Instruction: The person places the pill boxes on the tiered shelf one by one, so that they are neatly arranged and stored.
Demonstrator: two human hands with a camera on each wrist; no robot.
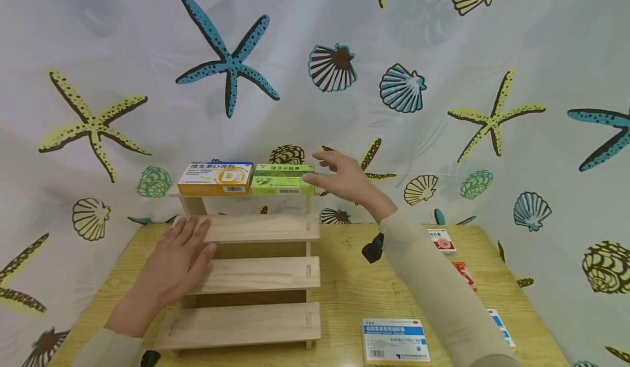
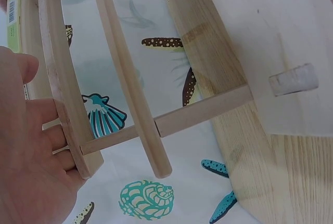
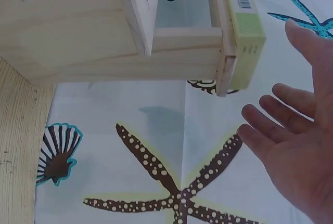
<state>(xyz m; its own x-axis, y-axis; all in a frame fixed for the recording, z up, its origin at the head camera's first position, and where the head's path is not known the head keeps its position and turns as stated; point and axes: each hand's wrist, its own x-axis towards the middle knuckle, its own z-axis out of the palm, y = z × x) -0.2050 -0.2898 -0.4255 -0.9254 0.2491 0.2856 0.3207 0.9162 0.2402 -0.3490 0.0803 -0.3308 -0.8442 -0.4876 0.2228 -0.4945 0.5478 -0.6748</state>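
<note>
A stepped wooden rack (image 1: 251,275) with several tiers stands on the table. On its top tier, a white-and-orange vitamin D medicine box (image 1: 215,178) lies at the left, beside a light green medicine box (image 1: 283,179). My left hand (image 1: 169,263) rests on the left end of the tier below, fingers extended over the board. From beneath, the left wrist view shows the board partly hiding those fingers (image 2: 55,136). Just right of the green box is my right hand (image 1: 344,178), fingers spread and holding nothing. A gap separates it from the green box (image 3: 243,31) in the right wrist view.
To the rack's right, a blue-and-white medicine box (image 1: 396,341) lies near the front of the wooden table (image 1: 344,279). Farther right are a white-and-red box (image 1: 443,241), a red box (image 1: 464,275) and another blue-and-white box (image 1: 502,328). A sea-patterned curtain (image 1: 305,126) hangs behind.
</note>
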